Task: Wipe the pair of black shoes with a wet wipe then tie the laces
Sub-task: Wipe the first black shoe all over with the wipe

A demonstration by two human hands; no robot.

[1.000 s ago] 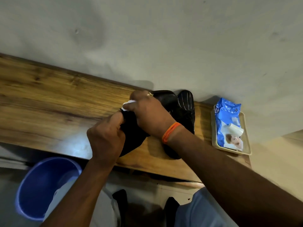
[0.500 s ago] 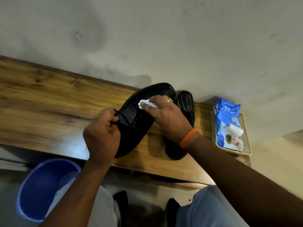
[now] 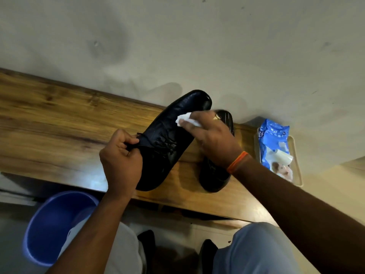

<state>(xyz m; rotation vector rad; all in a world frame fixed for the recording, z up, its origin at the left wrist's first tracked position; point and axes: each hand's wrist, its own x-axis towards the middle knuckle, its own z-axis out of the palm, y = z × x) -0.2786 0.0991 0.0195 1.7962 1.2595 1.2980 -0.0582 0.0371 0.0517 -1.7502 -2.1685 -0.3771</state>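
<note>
Now the right hand (image 3: 213, 139) has slid its pinched wet wipe (image 3: 184, 119) toward the shoe (image 3: 173, 135) toe at frame center; left hand (image 3: 120, 159) grips the heel side tightly.

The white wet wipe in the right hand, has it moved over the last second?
Yes. The white wet wipe has slid up the black leather shoe toward its toe, nearer the grey wall.

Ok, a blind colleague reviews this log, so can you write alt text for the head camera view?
A person's left hand grips a black shoe by its opening on a wooden shelf, while the right hand presses a white wipe to its top. The second shoe lies beside it, with a blue wipes pack in a tray.
</note>
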